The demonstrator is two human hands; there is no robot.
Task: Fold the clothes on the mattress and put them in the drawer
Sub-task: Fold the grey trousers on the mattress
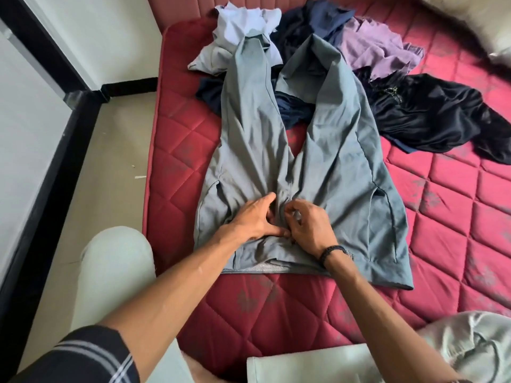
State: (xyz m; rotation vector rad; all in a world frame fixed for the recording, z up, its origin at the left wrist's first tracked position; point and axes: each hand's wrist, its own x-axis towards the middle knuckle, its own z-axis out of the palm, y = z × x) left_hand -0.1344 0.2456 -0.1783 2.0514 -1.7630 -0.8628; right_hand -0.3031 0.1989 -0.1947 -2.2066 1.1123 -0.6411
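White wall [91, 31], black skirting [130, 88], beige floor [110, 150], daylight

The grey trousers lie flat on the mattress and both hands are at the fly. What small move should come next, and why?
Probably finish closing the fly, then fold one leg over the other. The grey trousers lie spread with legs apart, and the left hand and right hand both pinch the cloth at the waist centre.
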